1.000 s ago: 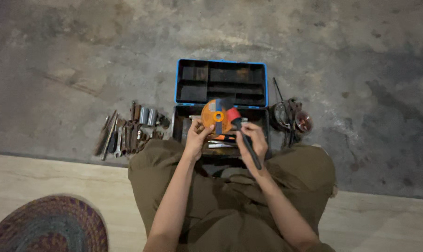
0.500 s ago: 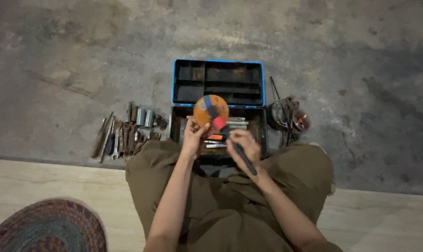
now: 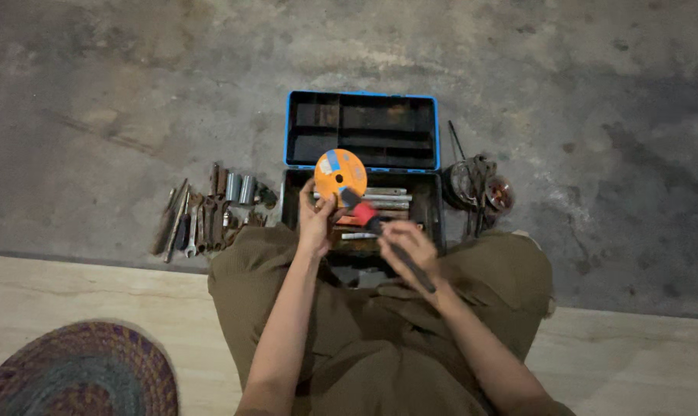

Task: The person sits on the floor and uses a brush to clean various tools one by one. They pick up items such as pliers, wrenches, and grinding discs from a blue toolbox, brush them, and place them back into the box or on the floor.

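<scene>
- The left hand (image 3: pixel 316 219) grips an orange disc (image 3: pixel 339 174) by its lower edge, holding it upright over the open toolbox (image 3: pixel 362 166).
- The disc has a small blue patch near its top and a dark hole in the middle.
- The right hand (image 3: pixel 407 245) is closed around the dark handle of a brush (image 3: pixel 379 229); the brush has a red band, and its black head touches the lower right of the disc.
- The toolbox is black with a blue rim. Its lid lies flat on the floor, divided into dark compartments, and the near half holds several metal tools lying crosswise.
- A row of rusty wrenches (image 3: pixel 195 223) and metal sockets (image 3: pixel 239 187) lies on the concrete floor (image 3: pixel 102 108) just left of the toolbox.
- A tangle of wire and round rusty parts (image 3: pixel 478 191) sits just right of the toolbox.
- The person sits cross-legged in olive trousers (image 3: pixel 379 339) on a pale raised ledge (image 3: pixel 79 296), knees close to the box.
- A round woven rug (image 3: pixel 71 374) in purple and green shows at the lower left corner.
</scene>
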